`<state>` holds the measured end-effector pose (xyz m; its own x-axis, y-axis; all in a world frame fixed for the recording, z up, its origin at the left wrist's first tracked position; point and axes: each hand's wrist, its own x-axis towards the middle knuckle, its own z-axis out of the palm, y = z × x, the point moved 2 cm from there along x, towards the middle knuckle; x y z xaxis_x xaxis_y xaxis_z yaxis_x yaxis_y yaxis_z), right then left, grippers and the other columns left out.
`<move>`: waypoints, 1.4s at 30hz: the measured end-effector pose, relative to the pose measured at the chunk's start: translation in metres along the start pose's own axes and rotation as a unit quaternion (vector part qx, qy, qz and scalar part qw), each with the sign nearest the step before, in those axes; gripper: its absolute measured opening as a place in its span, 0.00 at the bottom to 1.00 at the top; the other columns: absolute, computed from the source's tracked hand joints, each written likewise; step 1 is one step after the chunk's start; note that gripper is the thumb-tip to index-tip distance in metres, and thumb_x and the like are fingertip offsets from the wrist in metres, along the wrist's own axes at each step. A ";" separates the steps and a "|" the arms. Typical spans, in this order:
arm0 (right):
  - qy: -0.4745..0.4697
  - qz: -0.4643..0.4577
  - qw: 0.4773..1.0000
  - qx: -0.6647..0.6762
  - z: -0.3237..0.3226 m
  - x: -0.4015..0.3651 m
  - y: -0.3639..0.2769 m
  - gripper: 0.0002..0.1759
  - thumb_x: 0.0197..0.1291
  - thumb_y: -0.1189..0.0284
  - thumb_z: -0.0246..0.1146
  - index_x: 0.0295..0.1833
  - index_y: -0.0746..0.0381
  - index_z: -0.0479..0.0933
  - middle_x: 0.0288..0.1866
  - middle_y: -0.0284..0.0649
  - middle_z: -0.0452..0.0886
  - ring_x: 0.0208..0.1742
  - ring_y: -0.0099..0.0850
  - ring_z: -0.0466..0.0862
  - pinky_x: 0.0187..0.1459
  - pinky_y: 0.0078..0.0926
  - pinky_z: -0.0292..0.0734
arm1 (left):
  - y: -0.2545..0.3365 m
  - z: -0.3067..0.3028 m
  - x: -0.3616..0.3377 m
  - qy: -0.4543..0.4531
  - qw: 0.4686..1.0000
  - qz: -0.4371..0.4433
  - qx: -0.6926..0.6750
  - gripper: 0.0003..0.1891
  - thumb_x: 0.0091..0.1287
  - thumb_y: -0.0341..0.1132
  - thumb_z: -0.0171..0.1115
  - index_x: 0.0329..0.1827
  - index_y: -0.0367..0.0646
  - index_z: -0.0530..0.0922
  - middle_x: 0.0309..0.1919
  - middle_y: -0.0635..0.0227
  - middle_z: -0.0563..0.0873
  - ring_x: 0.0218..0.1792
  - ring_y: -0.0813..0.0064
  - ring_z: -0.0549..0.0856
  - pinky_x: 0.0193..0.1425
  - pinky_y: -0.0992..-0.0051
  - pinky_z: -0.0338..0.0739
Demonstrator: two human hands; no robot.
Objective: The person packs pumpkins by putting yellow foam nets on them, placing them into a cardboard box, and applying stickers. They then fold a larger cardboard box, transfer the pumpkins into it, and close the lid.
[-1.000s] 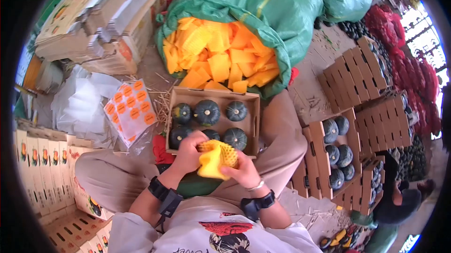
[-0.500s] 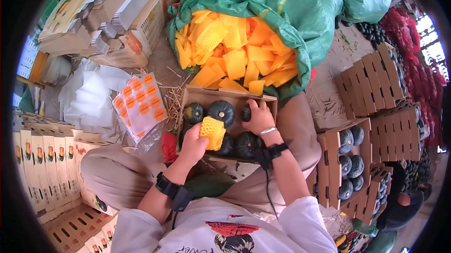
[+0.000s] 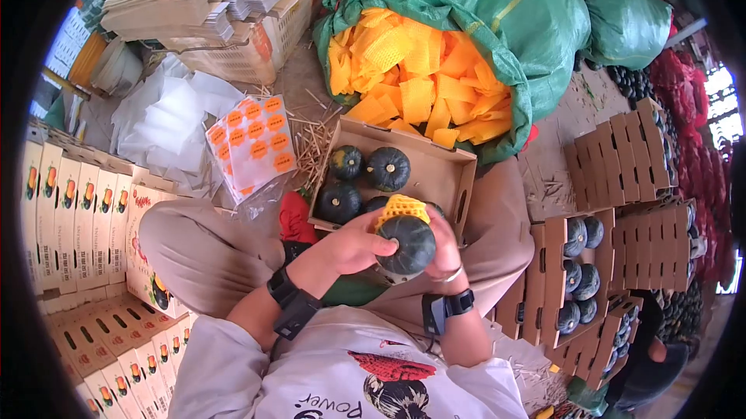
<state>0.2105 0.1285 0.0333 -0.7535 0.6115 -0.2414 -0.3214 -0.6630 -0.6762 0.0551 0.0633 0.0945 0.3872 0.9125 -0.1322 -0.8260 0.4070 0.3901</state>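
Close to my body, a dark green pumpkin (image 3: 406, 246) is held between both hands. A yellow foam net (image 3: 404, 207) sits against its far end, covering only that part. My left hand (image 3: 351, 248) grips from the left, thumb pressed on the pumpkin near its stem. On the other side, my right hand (image 3: 444, 245) is closed around the right edge, its fingers partly hidden. Just beyond them is an open cardboard box (image 3: 435, 172) with several pumpkins in its left and near part, including one round pumpkin (image 3: 388, 169); my hands cover some of them.
A green sack (image 3: 536, 22) spills yellow foam nets (image 3: 420, 92) behind the box. Orange sticker sheets (image 3: 252, 143) and white sheets (image 3: 167, 116) lie left. Printed cartons (image 3: 74, 225) stand at far left. Boxes of pumpkins (image 3: 587, 271) are stacked right.
My right hand has lifted a pumpkin out of the box and brought it toward me to the foam net in my left hand. Both hands now meet on it; the view has shifted slightly.
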 end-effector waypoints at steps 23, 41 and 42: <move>0.172 -0.088 0.980 0.052 0.044 -0.026 -0.008 0.23 0.67 0.61 0.48 0.61 0.65 0.67 0.55 0.40 0.75 0.56 0.34 0.74 0.60 0.31 0.67 | -0.007 -0.011 -0.003 0.202 0.857 0.109 0.462 0.36 0.52 0.38 0.72 0.61 0.35 0.65 0.51 0.61 0.77 0.53 0.73 0.76 0.59 0.73 0.69; -0.123 0.063 0.566 -0.813 -0.145 0.152 -0.189 0.20 0.56 0.63 0.53 0.55 0.52 0.77 0.59 0.54 0.70 0.58 0.49 0.71 0.60 0.34 0.63 | -0.023 -0.048 0.178 0.143 0.495 0.110 0.850 0.32 0.44 0.42 0.72 0.55 0.50 0.73 0.56 0.62 0.66 0.59 0.55 0.63 0.58 0.54 0.60; -0.133 0.098 0.574 -0.802 -0.163 0.167 -0.177 0.21 0.57 0.62 0.54 0.56 0.51 0.76 0.62 0.55 0.67 0.63 0.49 0.65 0.63 0.34 0.58 | -0.021 -0.045 0.175 0.138 0.499 0.111 0.849 0.33 0.43 0.43 0.73 0.56 0.49 0.72 0.58 0.62 0.66 0.60 0.54 0.62 0.59 0.54 0.60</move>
<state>0.2353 0.4181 -0.0004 -0.8146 0.3643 -0.4512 0.5651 0.6738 -0.4761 0.1215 0.2168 0.0222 0.0995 0.9935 0.0562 0.7909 -0.1132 0.6014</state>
